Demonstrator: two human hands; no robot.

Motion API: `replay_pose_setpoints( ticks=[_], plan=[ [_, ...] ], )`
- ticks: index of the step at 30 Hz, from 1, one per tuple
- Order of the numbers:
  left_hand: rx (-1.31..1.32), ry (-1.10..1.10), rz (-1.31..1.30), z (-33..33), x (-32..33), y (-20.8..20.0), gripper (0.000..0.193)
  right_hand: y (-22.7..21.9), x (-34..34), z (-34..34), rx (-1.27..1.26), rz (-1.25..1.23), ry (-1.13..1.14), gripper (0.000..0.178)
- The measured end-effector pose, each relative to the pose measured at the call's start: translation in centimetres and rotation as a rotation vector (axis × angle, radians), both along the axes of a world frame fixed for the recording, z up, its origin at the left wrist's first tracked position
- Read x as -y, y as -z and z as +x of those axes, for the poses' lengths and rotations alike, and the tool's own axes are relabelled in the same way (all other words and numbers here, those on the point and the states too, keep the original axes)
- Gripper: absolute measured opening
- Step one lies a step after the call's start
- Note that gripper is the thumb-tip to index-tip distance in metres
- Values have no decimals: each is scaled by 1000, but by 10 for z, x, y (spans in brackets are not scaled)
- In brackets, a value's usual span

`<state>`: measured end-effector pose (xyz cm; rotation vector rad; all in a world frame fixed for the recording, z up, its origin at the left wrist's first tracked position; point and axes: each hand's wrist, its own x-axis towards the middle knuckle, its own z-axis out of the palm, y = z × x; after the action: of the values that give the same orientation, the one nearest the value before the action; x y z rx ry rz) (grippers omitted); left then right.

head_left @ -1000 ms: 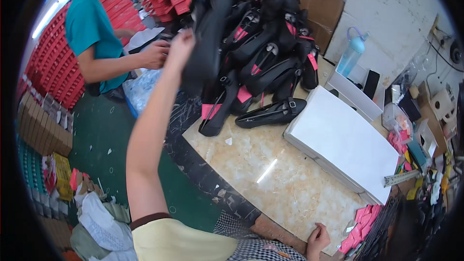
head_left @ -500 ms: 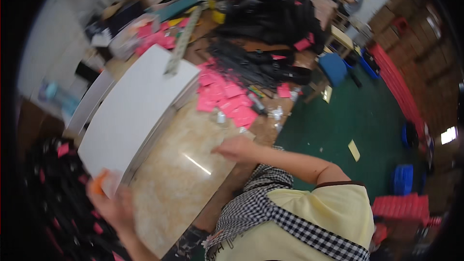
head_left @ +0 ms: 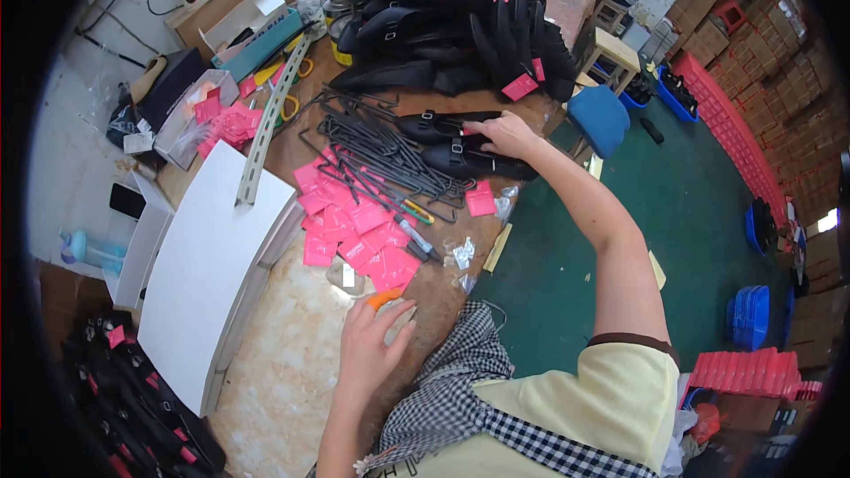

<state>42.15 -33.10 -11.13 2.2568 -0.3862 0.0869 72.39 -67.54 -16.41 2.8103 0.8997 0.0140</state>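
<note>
At the far edge of the cluttered worktop, my right hand (head_left: 506,135) reaches to a pair of black buckled shoes. Its fingers are at the opening of the farther shoe (head_left: 434,126), closed on its edge; the nearer shoe (head_left: 469,159) lies beside it, just under the hand. My left hand (head_left: 376,341) hovers over the table's near edge, fingers curled but apart, an orange cover on one fingertip and something pale and translucent by the others. Close to it lie a heap of pink cards (head_left: 359,230) and a small grey lump (head_left: 345,277).
Black hooked rods (head_left: 376,146) lie beside the shoes, with a marker (head_left: 416,239) nearby. A white board (head_left: 212,274) bearing a perforated metal strip (head_left: 266,124) stands left. More black shoes pile up behind. A blue stool (head_left: 600,119) stands right of the table.
My right hand has moved away from me, from over the marbled tabletop to the black shoes. My left hand has moved right, from beside the white board to near the pink cards.
</note>
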Motion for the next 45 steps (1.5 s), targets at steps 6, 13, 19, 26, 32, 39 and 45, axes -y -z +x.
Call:
replay_pose_setpoints(
  ticks=[6,13,19,26,32,39,45],
  plan=[
    [-212,-47,-205,8,18,3,69,-60,-2,-38,-70,460,119,44],
    [-289,-483,-873,-54,-19,48,92,-94,-156,-186,-999,853,-428,44],
    [-230,-1595,-739,-201,-138,67,53,-67,1,17,699,1177,314,54],
    [-225,-1421,-1037,-203,-167,102,61,6,21,82,378,954,213,29],
    [159,-1001,500,-170,-113,47,64,21,-73,-5,94,508,16,18],
    [-24,-347,552,-137,-79,21,23,-82,-130,-67,94,653,-293,21],
    [-115,-319,472,-153,-86,36,26,-87,-286,-247,-356,438,-201,24]
  ],
)
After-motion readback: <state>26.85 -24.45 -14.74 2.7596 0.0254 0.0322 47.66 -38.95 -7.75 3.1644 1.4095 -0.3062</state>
